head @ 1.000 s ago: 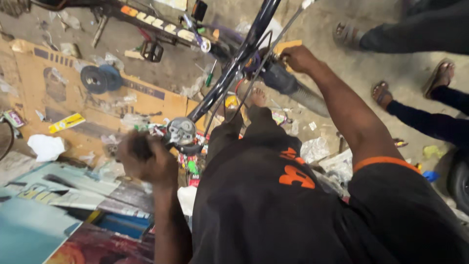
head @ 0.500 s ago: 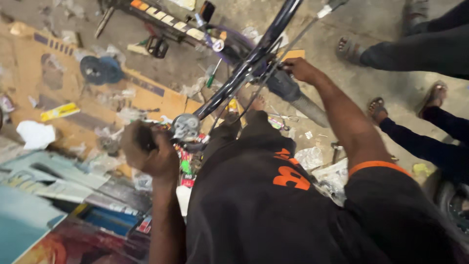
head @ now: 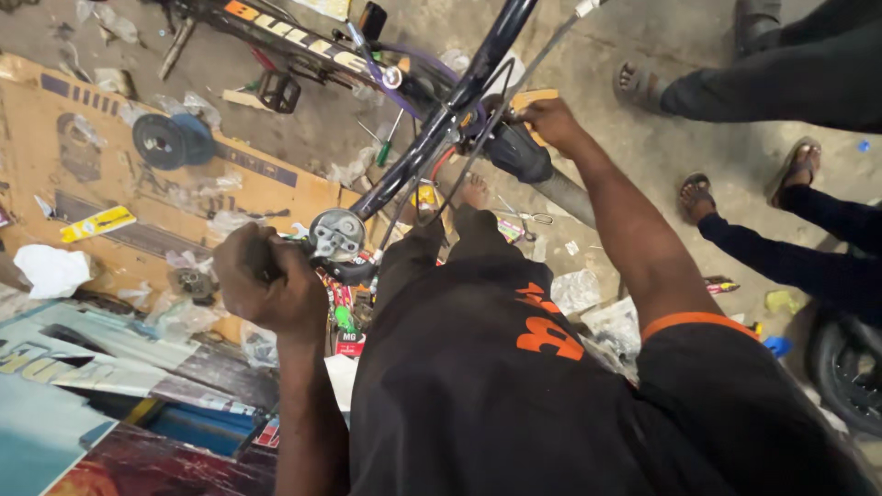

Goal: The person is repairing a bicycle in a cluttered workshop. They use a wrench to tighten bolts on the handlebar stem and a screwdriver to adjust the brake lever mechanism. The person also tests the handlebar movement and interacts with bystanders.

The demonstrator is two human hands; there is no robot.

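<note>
Hands on both handlebar grips, steadying the bicycle.
Your left hand (head: 268,280) wraps one grip beside the bell (head: 336,233); your right hand (head: 549,121) clasps the other grip (head: 517,152), bracing the frame (head: 459,101).

The person is wearing a black short-sleeved shirt (head: 514,404) showing orange lettering, an orange-trimmed sleeve hem (head: 694,323) and dark trousers (head: 450,243); arms bare.

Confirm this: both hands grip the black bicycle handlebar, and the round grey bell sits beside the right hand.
Wrong about the bell. The head view shows the round grey bell beside the left hand, not the right hand. Both hands do grip the black bicycle handlebar.
</note>
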